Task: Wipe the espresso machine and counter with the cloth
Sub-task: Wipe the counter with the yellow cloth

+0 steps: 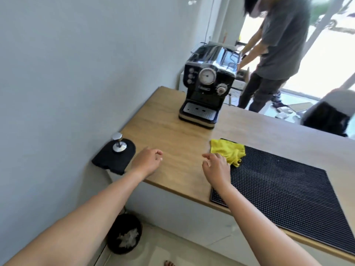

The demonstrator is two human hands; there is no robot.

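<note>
A black espresso machine (206, 93) with a round gauge stands at the far end of the wooden counter (172, 135). A crumpled yellow cloth (227, 151) lies on the near-left corner of a black ribbed mat (288, 185). My right hand (216, 167) hovers just left of the cloth, fingers loosely apart, holding nothing; whether it touches the cloth is unclear. My left hand (148, 160) floats above the bare counter, fingers curled loosely, empty.
A metal tamper (118, 143) stands on a small black pad (114, 156) at the counter's left corner by the wall. A black bin (124, 233) sits on the floor below. Another person (274, 54) stands behind the machine. A chair (330, 114) is at far right.
</note>
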